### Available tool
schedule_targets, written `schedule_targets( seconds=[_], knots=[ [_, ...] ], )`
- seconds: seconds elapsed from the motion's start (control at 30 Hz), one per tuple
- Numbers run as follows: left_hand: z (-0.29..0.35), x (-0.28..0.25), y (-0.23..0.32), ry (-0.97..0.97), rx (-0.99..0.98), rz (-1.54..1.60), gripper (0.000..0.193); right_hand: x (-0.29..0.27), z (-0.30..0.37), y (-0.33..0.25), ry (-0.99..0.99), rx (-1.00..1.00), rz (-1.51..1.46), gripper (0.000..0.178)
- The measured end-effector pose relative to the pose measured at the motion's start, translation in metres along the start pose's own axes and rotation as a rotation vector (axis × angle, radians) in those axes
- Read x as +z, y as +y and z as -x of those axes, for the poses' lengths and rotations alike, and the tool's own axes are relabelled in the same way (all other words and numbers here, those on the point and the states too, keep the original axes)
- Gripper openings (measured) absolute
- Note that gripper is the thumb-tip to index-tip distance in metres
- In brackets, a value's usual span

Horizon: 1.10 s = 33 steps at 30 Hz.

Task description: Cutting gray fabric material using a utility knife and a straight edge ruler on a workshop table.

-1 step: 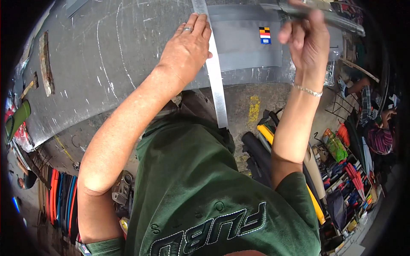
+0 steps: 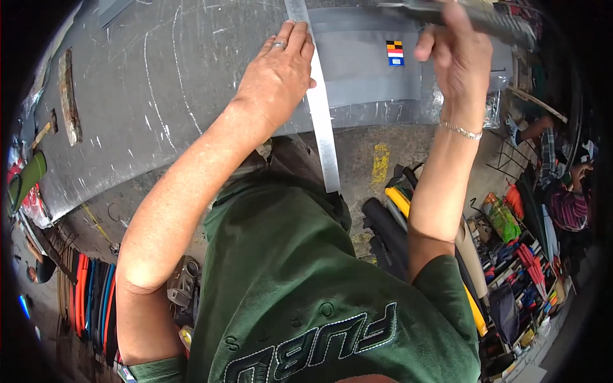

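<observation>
My left hand (image 2: 279,73) lies flat over a long metal ruler (image 2: 324,127), its fingers pressing the ruler's far part onto the table. The ruler's near end sticks out past the table edge toward my body. My right hand (image 2: 461,64) is raised above the table at the right, closed round a long dark tool (image 2: 491,22) whose kind is blurred by motion. A dark grey sheet of material (image 2: 364,80) lies to the right of the ruler, with a small patch of coloured blocks (image 2: 395,53) on it.
Chalk-like lines mark the worn grey table (image 2: 121,76). A rough wooden strip (image 2: 69,96) lies on its left. Dark rolls (image 2: 386,223) and a yellow tube (image 2: 399,199) stand right of my body. Coloured rolls (image 2: 96,297) are at lower left. Another person (image 2: 568,207) sits at far right.
My right hand has shifted slightly with the dark tool, which has swung a little away and left. My left hand and the ruler have barely moved.
</observation>
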<state>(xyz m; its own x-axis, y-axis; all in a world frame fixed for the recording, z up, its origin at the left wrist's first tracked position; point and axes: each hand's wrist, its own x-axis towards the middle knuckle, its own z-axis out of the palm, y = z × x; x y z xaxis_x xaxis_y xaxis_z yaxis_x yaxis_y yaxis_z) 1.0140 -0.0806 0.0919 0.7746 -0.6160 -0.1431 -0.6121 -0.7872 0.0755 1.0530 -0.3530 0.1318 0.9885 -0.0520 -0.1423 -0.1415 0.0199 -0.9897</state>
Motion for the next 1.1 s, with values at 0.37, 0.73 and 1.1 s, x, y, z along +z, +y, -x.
schedule_targets(
  seconds=[0.37, 0.73, 1.1],
  knots=[
    [0.002, 0.002, -0.001, 0.027, -0.001, 0.033, 0.067, 0.117, -0.066, -0.027, -0.066, 0.105, -0.392, 0.038],
    [0.003, 0.003, -0.001, 0.106, -0.004, 0.081, 0.069, 0.143, -0.111, 0.073, -0.110, 0.104, -0.314, 0.054],
    [0.003, 0.001, 0.002, 0.062, -0.015, 0.000, 0.067, 0.148, -0.112, 0.071, -0.089, 0.018, -0.235, 0.053]
  ],
)
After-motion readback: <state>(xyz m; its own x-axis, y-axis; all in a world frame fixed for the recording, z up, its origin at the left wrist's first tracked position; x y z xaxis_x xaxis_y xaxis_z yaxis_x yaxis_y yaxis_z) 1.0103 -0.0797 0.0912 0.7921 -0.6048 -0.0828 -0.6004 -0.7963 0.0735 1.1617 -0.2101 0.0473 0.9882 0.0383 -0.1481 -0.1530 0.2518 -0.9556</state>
